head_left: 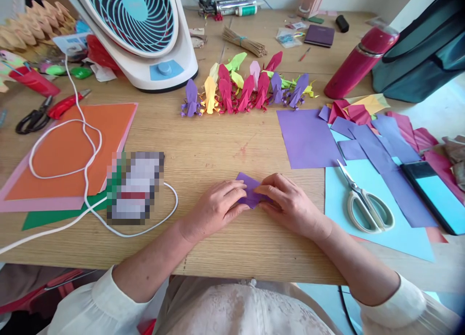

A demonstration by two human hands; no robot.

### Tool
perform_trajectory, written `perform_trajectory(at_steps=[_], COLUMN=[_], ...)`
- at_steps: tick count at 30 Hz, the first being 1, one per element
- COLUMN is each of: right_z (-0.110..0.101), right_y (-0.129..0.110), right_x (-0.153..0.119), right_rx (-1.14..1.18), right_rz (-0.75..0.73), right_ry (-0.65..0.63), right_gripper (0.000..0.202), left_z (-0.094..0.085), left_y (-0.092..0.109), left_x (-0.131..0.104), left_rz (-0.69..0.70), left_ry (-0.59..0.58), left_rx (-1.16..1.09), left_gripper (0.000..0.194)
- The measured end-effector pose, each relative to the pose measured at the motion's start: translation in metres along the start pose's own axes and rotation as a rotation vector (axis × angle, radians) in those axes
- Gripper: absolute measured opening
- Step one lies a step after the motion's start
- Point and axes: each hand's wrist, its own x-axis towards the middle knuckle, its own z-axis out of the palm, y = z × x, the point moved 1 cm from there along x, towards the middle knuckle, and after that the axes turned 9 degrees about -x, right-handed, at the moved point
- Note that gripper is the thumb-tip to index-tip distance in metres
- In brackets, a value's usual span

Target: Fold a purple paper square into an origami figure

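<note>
A small folded piece of purple paper (250, 186) lies at the front middle of the wooden table, between my two hands. My left hand (223, 202) grips its left side, fingers on top and thumb along the near edge. From the other side my right hand (286, 197) pinches the paper's right part, with the fingers bent over it. Part of the paper is hidden under the fingers. Beyond my hands stands a group of folded paper figures (247, 93) in red, purple, yellow and green. A flat purple sheet (308, 136) lies to the right.
White-handled scissors (368, 211) rest on light blue paper (395, 243) beside purple offcuts and a phone (434, 194). At left are a blurred device (136, 187), a white cable (127, 235), orange paper (72, 151) and a fan (160, 59). A red bottle (361, 59) stands back right.
</note>
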Motion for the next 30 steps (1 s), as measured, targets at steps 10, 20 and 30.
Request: perform_trajectory(at_steps=[10,20,30], right_z=[0.003,0.008,0.010], right_y=[-0.011,-0.017,-0.021], right_x=[0.003,-0.002,-0.001], right_rx=[-0.224,-0.242,-0.254], right_rz=[-0.191,-0.168,-0.119], right_ry=[0.078,0.061,0.009], right_gripper=[0.017,0.019,0.012], left_z=[-0.003,-0.008,-0.027], left_y=[0.003,0.002,-0.013], left_x=[0.000,-0.008,0.006], left_rz=[0.078,0.054,-0.139], left_ry=[-0.018,-0.090,-0.136], left_rx=[0.125,0.133,-0.180], left_gripper=[0.009,0.013,0.025])
